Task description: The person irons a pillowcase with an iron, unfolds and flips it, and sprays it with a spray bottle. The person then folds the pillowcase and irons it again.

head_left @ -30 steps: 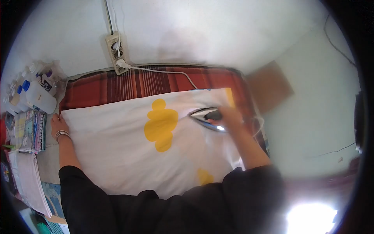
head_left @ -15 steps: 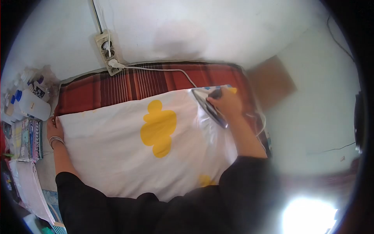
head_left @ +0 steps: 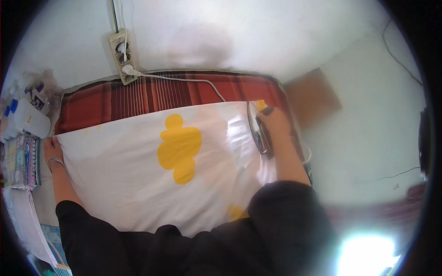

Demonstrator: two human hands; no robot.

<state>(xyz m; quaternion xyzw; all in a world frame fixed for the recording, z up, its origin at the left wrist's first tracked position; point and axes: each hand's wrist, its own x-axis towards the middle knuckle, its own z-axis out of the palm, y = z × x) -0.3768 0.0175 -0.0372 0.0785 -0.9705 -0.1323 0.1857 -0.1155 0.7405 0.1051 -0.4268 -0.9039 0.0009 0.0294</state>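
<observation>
A white cloth with yellow shapes lies spread over a red plaid cover. My right hand is closed round the dark handle of an iron, which rests on the cloth near its far right corner, its tip pointing toward the wall. At the cloth's far left corner, my left hand pinches the edge; bracelets circle that wrist. Part of the iron is hidden by my right hand and forearm.
A power strip hangs on the wall, with a white cord running to the cloth. Plastic bottles, folded fabrics and a pale folded cloth are at the left. A brown panel shows at the right.
From pointing left, the iron has turned its tip toward the wall and moved to the cloth's far right corner. My left hand stays at the left corner. The whole view has shifted slightly.
</observation>
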